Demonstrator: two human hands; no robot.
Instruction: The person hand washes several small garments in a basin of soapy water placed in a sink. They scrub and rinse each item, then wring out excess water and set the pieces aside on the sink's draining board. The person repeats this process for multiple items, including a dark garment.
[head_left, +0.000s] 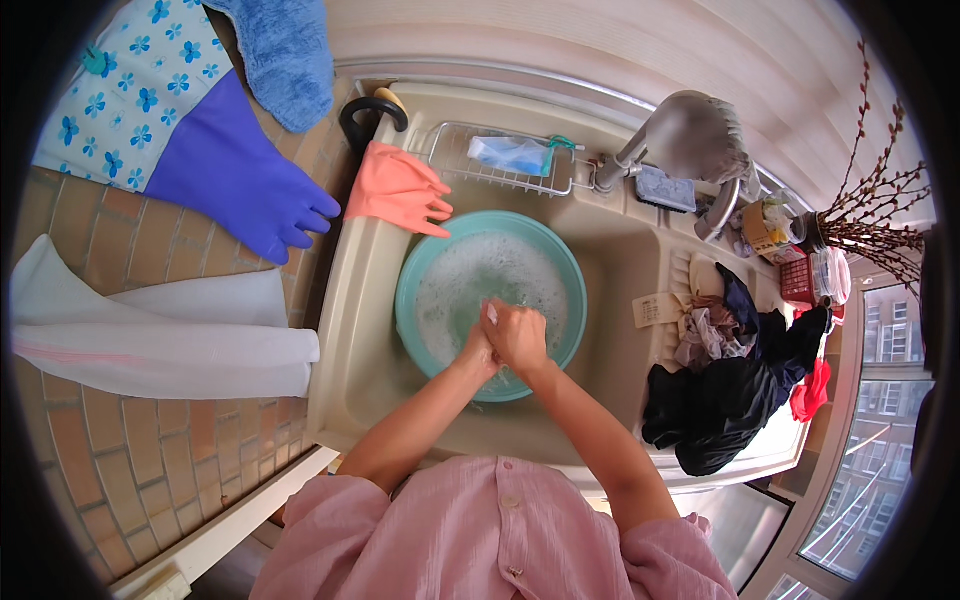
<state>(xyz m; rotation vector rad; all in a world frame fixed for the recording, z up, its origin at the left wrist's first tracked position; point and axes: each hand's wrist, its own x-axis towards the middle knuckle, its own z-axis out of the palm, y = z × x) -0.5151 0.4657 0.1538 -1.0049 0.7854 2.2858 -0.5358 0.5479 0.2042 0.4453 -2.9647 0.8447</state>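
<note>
My left hand and my right hand are pressed together over a turquoise plastic basin. The right hand lies over the left and covers most of its fingers. Whether a small item is squeezed between the palms is hidden. Water drips beneath the wrists near the basin's front rim. White suds and cloudy water fill the basin, which stands in a beige laundry sink.
Wet dark clothes are heaped on the sink's right ledge. A faucet, a wire rack and a scrub brush line the back. Coral rubber gloves drape over the left rim; a purple glove hangs beyond.
</note>
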